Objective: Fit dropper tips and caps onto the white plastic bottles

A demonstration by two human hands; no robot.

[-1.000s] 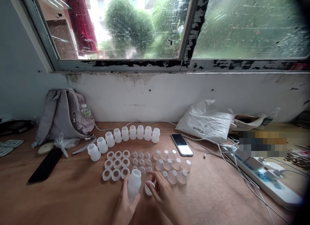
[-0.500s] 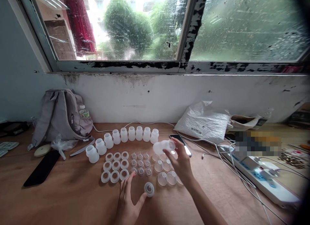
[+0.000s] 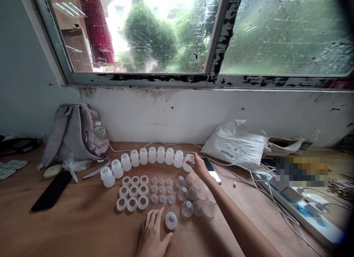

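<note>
My right hand [image 3: 198, 164] grips a small translucent baby bottle [image 3: 187, 164] at the right end of a curved row of similar bottles [image 3: 152, 155]. Its base looks to be on the table. My left hand [image 3: 153, 231] lies low on the table with fingers spread, holding nothing. Beside its thumb and index finger is a ring with a nipple in it [image 3: 171, 221]. Past the left hand are rows of white screw rings [image 3: 132, 204], then clear nipples [image 3: 162, 189], then domed clear caps [image 3: 198, 208] under my right forearm.
A phone [image 3: 212, 172] lies behind my right wrist. White cables [image 3: 250, 181] and a power strip [image 3: 312, 216] run along the right, with a silver plastic mailer [image 3: 235, 140] behind. A grey backpack [image 3: 74, 135], a black flat pouch [image 3: 51, 192] and a knotted plastic bag [image 3: 74, 166] are at left.
My right hand has carried the tilted bottle from above the caps to the row's right end, where it now stands upright. My left hand has shifted slightly back from the nipples. The view moved slightly.
</note>
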